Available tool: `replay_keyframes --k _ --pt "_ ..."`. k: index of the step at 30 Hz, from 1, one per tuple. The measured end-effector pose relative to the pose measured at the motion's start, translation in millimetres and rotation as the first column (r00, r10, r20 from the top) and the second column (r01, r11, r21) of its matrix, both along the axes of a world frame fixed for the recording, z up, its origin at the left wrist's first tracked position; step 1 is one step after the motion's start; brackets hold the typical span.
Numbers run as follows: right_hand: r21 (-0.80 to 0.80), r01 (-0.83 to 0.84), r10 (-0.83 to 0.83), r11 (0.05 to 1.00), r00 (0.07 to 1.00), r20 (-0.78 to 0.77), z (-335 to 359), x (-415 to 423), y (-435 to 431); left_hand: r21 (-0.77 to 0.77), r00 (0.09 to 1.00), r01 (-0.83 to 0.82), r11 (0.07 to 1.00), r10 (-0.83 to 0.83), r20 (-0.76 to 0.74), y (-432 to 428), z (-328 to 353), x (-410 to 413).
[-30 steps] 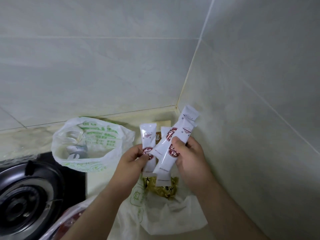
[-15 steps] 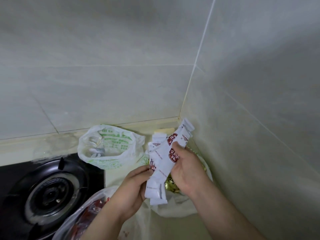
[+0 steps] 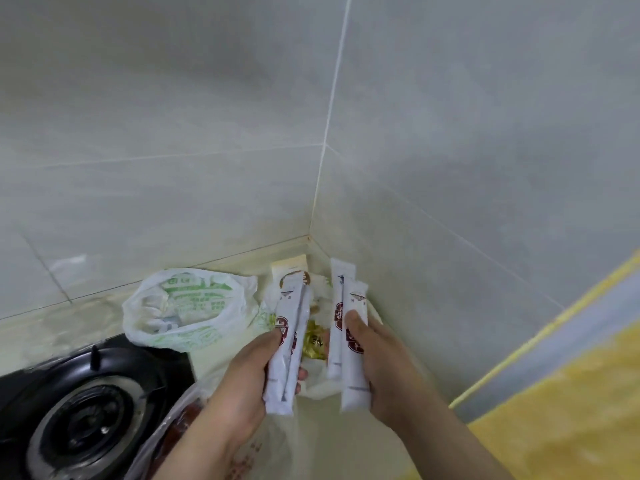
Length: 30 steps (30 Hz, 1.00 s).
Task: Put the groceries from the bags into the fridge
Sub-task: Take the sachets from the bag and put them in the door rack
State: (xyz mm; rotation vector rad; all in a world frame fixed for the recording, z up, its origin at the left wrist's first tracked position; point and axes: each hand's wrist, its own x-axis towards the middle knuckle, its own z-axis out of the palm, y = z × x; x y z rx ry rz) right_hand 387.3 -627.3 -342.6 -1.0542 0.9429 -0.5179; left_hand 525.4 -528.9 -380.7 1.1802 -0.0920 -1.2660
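My left hand [image 3: 247, 379] grips a pair of long white stick packets [image 3: 287, 344] with red logos, held upright. My right hand [image 3: 384, 362] grips another two white stick packets [image 3: 348, 337] a little to the right. Both bundles hover over an open white plastic bag [image 3: 322, 382] in the counter corner, which holds a gold-wrapped item [image 3: 313, 341] and a beige box [image 3: 290, 268]. A second white bag with green print [image 3: 187, 306] stands open to the left. No fridge is in view.
A black gas burner [image 3: 86, 417] sits at the lower left. A clear bag with red contents [image 3: 176, 431] lies beside it under my left forearm. Tiled walls [image 3: 450, 168] meet in a corner right behind the bags. A yellow-edged surface [image 3: 571, 393] is at the right.
The packets, bunched together between both hands before, are now split into two bundles, one in each hand, and the hands have drawn apart. The camera view has shifted to the right.
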Motion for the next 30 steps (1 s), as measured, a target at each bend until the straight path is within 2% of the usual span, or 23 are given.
replay_keyframes --k 1,5,9,12,14,16,20,24,27,30 --pt "-0.014 0.031 -0.031 0.999 0.998 -0.049 -1 -7 5 0.001 1.000 0.024 1.000 -0.024 0.013 2 2 -5" --pt "-0.078 0.123 -0.135 0.989 0.976 -0.168 0 -38 18 -0.066 0.964 0.131 0.989 -0.112 0.242 -4 5 -28" --pt "-0.094 0.232 -0.244 0.968 0.957 -0.157 7 -81 29 -0.011 0.957 0.232 0.973 -0.226 0.183 -16 16 -70" --pt "-0.002 0.372 -0.371 0.928 0.924 -0.090 9 -125 37 -0.044 0.918 0.354 0.934 -0.338 0.208 -25 23 -107" --pt "0.148 0.478 -0.483 0.866 0.876 -0.007 12 -155 45 -0.047 0.886 0.425 0.904 -0.405 0.225 -29 27 -133" --pt "0.203 0.557 -0.571 0.805 0.821 0.013 14 -185 55 -0.028 0.851 0.492 0.870 -0.473 0.229 -33 32 -161" --pt "0.122 0.688 -0.694 0.715 0.720 0.012 17 -245 76 -0.016 0.755 0.615 0.789 -0.582 0.302 -34 40 -224" --pt "-0.036 0.752 -0.752 0.658 0.659 0.016 24 -312 111 -0.021 0.650 0.725 0.689 -0.674 0.352 -22 46 -294" --pt "-0.106 0.812 -0.812 0.573 0.580 0.055 27 -360 145 -0.039 0.576 0.791 0.610 -0.721 0.386 -8 52 -348" --pt "-0.215 0.852 -0.871 0.478 0.491 0.008 28 -404 178 -0.049 0.508 0.834 0.549 -0.731 0.455 5 60 -400"
